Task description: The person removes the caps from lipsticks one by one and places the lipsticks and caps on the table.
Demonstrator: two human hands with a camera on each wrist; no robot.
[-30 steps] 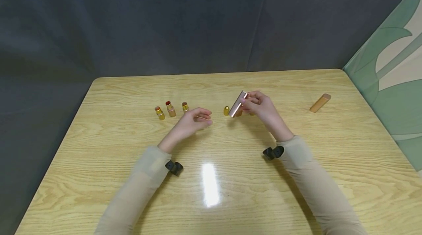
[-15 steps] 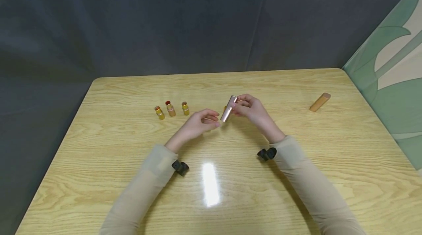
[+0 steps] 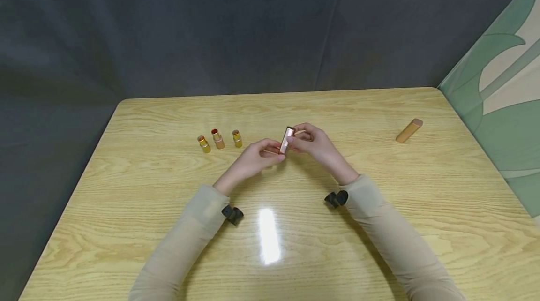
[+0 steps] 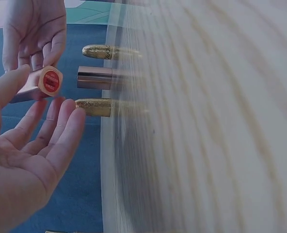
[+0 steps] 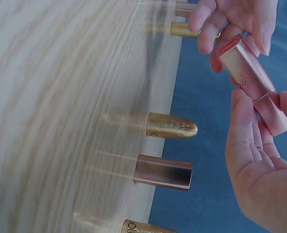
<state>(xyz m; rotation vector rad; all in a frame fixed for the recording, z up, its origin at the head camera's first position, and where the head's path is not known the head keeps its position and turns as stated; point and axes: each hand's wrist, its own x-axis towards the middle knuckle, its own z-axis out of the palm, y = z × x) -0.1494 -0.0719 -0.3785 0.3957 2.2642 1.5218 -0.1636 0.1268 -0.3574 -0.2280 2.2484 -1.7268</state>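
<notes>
A closed rose-gold lipstick (image 3: 287,140) is held tilted above the table between both hands. My right hand (image 3: 314,144) pinches one end of it between thumb and fingers. The other end, with a red label (image 4: 51,81), points at my left hand (image 3: 255,156). My left fingers are loosely extended beneath that end, and the thumb lies along its side. In the right wrist view, a gold bullet-shaped cap (image 5: 171,126), a rose-gold cap (image 5: 164,172) and another gold cap (image 5: 146,227) stand on the table; the hands hide them in the head view.
Left of the hands stand three uncapped lipstick tubes: a gold one (image 3: 204,144), a rose-gold and gold one (image 3: 218,139) and another gold one (image 3: 237,139), all with reddish tops. A copper-coloured bar (image 3: 409,131) is at the right. A dark curtain (image 3: 270,29) hangs behind the table.
My right hand has brought the lipstick left and slightly down and tipped it more upright. My left hand has moved right, so the lipstick's lower end is now at its fingers.
</notes>
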